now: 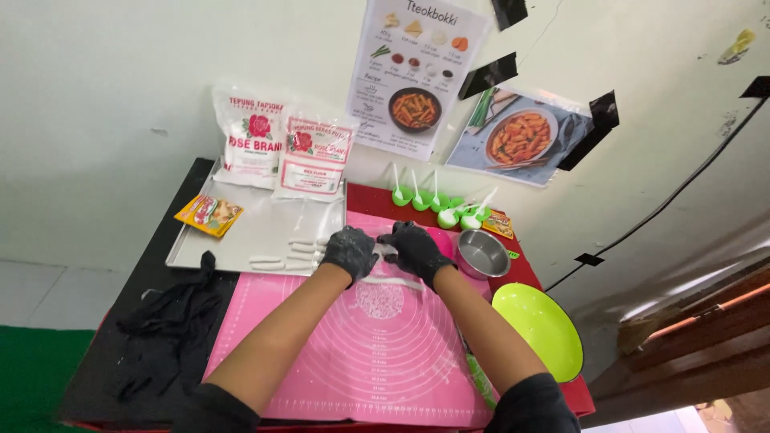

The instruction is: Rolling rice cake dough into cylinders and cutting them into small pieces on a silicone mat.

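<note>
I count two hands, my left hand (348, 251) and my right hand (415, 249), each in a black glove. At the far edge of the table (160, 265) I see two white flour bags (255, 136) and one metal tray (241, 240). On that tray I make out about four pale dough sticks (268, 261) and one yellow sachet (208, 214). I count one pink mat (337, 369), one steel bowl (482, 253), one green plate (537, 330), and roughly five green measuring spoons (437, 204).

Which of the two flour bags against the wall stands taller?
The left flour bag, with red lettering on white; the right bag, with its pink label, sits lower.
</note>
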